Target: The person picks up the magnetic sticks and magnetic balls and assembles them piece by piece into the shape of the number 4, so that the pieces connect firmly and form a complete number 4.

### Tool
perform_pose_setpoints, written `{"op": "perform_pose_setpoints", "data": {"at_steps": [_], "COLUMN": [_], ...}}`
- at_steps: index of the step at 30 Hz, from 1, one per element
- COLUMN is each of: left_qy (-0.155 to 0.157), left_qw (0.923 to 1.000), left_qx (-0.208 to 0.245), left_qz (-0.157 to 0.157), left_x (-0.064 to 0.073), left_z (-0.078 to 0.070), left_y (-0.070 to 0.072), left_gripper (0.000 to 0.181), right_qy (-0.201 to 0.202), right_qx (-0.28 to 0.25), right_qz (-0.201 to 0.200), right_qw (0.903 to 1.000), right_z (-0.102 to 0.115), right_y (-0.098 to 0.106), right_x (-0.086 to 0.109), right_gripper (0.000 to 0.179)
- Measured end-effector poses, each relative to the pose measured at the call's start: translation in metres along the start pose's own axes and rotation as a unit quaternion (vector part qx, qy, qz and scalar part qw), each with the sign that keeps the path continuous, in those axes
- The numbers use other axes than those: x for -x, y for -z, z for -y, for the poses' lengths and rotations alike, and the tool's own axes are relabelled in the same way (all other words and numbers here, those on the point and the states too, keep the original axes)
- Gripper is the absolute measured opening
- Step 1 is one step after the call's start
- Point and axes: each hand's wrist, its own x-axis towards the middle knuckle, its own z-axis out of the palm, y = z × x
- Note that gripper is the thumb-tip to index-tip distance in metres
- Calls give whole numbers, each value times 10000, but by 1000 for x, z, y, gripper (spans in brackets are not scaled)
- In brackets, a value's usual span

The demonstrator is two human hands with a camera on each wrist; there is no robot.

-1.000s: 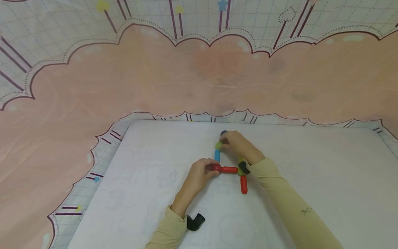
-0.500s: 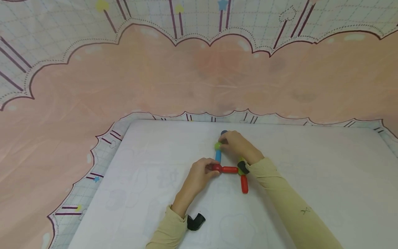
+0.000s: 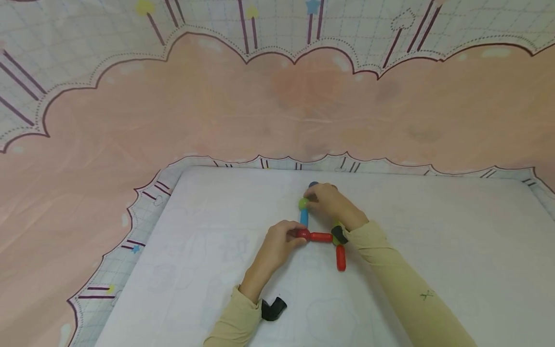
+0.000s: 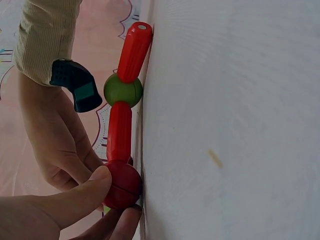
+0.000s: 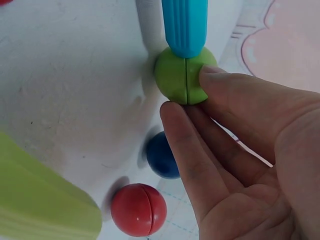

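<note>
My left hand [image 3: 276, 245] pinches a red ball [image 4: 124, 187] between thumb and fingers. From that ball a red rod [image 3: 321, 237] runs to a green ball [image 4: 120, 91], where a second red rod [image 3: 341, 259] is joined. My right hand [image 3: 337, 205] grips a light green ball [image 5: 172, 80] with thumb and fingertips. A blue rod [image 5: 186, 25] sits against this ball and reaches toward the red ball in the head view; my left fingers partly cover that end. A yellow-green rod [image 5: 42, 195] lies under my right wrist, mostly hidden in the head view.
Beyond the right hand lie a dark blue ball [image 5: 162, 156] and a loose red ball [image 5: 138, 210]. Everything rests on a white tabletop [image 3: 208, 217], with a patterned pink cloth [image 3: 269, 106] past its far edge. Black wrist mounts [image 3: 273, 309] stick out from the sleeves.
The light green ball has shifted slightly left in my right hand, and the blue rod's lean has changed a little. My left hand stays in place on the red ball.
</note>
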Motion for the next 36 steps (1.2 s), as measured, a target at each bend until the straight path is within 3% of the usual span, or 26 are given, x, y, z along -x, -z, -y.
{"op": "perform_pose_setpoints", "data": {"at_steps": [6, 12, 27, 36], "left_qy": [0, -58, 44, 76], "left_qw": [10000, 10000, 10000, 9999], "left_qx": [36, 39, 32, 77], "left_qz": [30, 28, -2, 1], "left_x": [0, 0, 1, 2], "left_z": [0, 0, -1, -1], "left_y": [1, 1, 1, 0], "left_gripper": [25, 26, 27, 28], "right_qy": [155, 49, -30, -161], "right_qx": [19, -154, -52, 104], "right_qz": [-55, -108, -874, -1001], "right_qw": [9999, 9998, 9962, 9948], "right_z": [1, 0, -14, -25], "right_y": [-1, 1, 14, 18], "right_x": [0, 1, 13, 16], "right_gripper": [29, 29, 28, 33]}}
